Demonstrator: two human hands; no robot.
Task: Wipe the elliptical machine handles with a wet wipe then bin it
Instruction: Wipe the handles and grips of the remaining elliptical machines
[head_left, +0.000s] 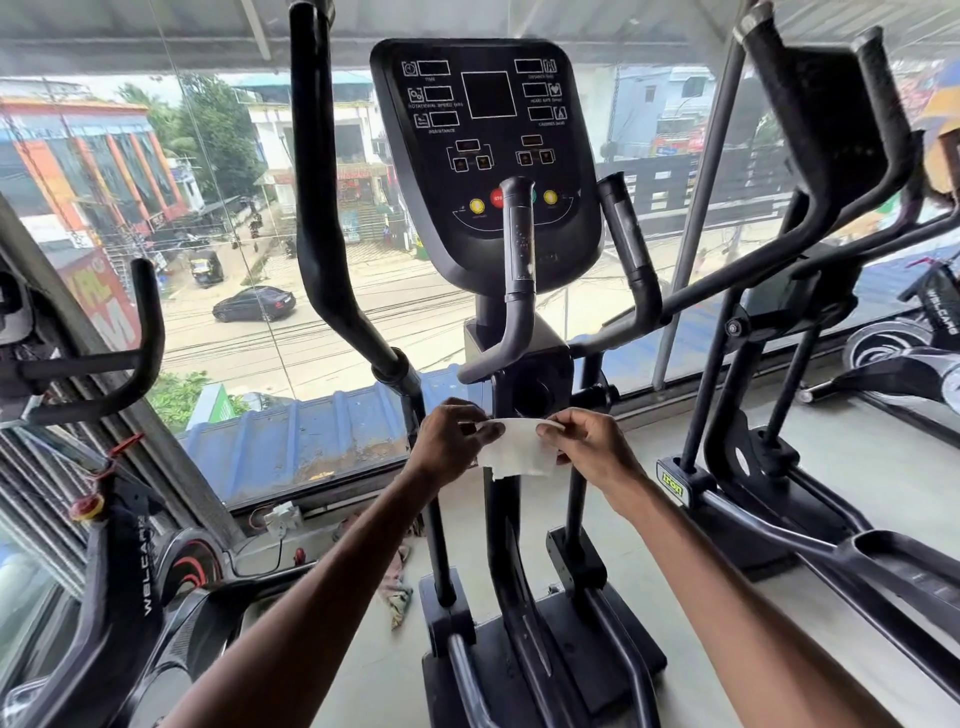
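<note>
Head view: one white wet wipe (518, 451), two hands, and one elliptical machine (540, 364) with two short inner handles (519, 244) and one long handle (314, 208) at left. Both forearms reach forward. The left hand (448, 441) and right hand (593, 451) are level and slightly apart below the console (485, 156). Each pinches an upper corner of the wipe, which hangs stretched between them.

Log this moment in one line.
left hand: pinches wet wipe | right hand: pinches its other edge | wet wipe: spread between hands, below console | elliptical handles: not held

Pale floor (872, 467) — elliptical base (519, 691) stands there, crumpled rag (395, 592) beside it.
</note>
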